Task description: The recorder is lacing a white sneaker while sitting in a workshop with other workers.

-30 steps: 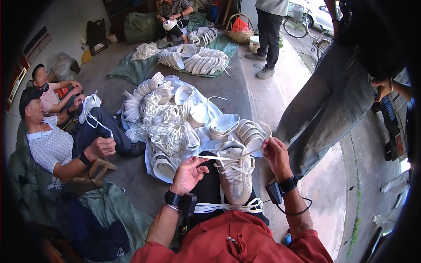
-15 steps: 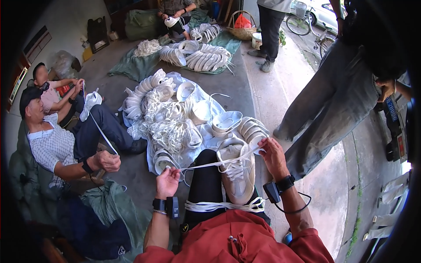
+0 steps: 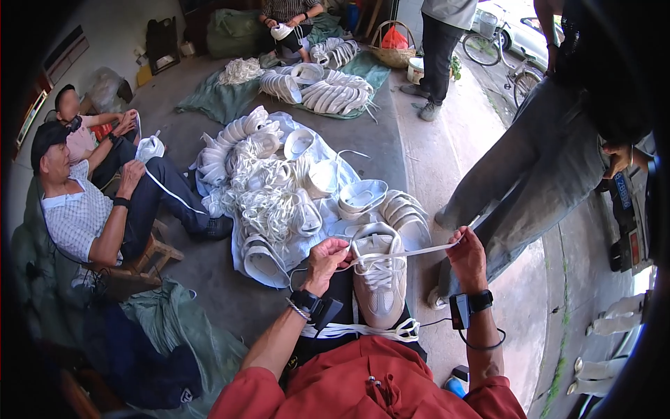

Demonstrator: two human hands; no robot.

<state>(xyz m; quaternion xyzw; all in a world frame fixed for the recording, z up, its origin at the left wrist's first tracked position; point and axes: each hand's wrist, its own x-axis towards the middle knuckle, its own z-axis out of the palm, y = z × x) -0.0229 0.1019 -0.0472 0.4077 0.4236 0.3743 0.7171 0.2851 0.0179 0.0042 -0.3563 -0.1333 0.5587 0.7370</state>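
Note:
A cream and beige sneaker upper [image 3: 379, 290] lies on my lap, toe toward me, with white lacing across its front. My right hand [image 3: 468, 257], closed, pinches a flat white shoelace [image 3: 426, 251] out to the right of the upper; the lace runs taut between hand and eyelets. Beside the upper's left edge, my left hand [image 3: 326, 262] is closed with fingertips on the lace close to the eyelets; its exact grip is partly hidden. A bundle of white laces [image 3: 356, 331] lies across my thighs below the toe.
Ahead, a white sheet [image 3: 279, 124] carries heaped shoe uppers and tangled laces. A row of uppers [image 3: 406, 218] stands just beyond my knees. At left, two seated people also handle laces; one sits on a wooden stool [image 3: 155, 257]. A standing person's grey trousers [image 3: 520, 167] rise close on my right.
My left hand has moved right, up against the shoe upper. My right hand has shifted right and slightly down, still holding the lace. The nearer seated person's hand has drawn back toward the knee.

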